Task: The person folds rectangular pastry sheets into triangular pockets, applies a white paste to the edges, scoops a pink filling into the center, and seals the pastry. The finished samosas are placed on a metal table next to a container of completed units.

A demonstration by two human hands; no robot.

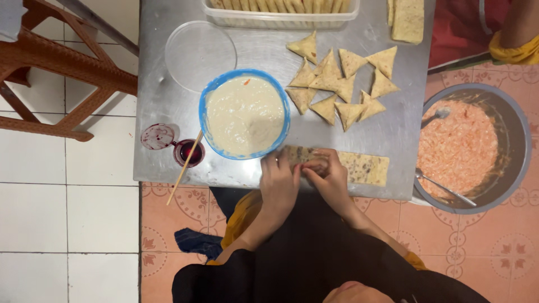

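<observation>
A long pale pastry strip (365, 168) lies along the near edge of the metal table (168, 101). My left hand (279, 182) and my right hand (330, 175) both press down on the strip's left end, fingers curled over it, and that end is hidden under them. Just beyond my left hand stands a blue-rimmed bowl (244, 115) of thick cream-coloured paste. Several folded pastry triangles (342, 84) lie in a loose heap on the table behind my right hand.
A large metal bowl (471, 148) of orange-pink filling with two spoons sits on the right. Left of the paste bowl are a small cup of dark red liquid with a stick (189, 152), a stained lid (158, 136) and a clear lid (200, 54). A tub of strips (281, 12) sits far back, with a brown chair (56, 62) to the left and another person's arm (514, 39) top right.
</observation>
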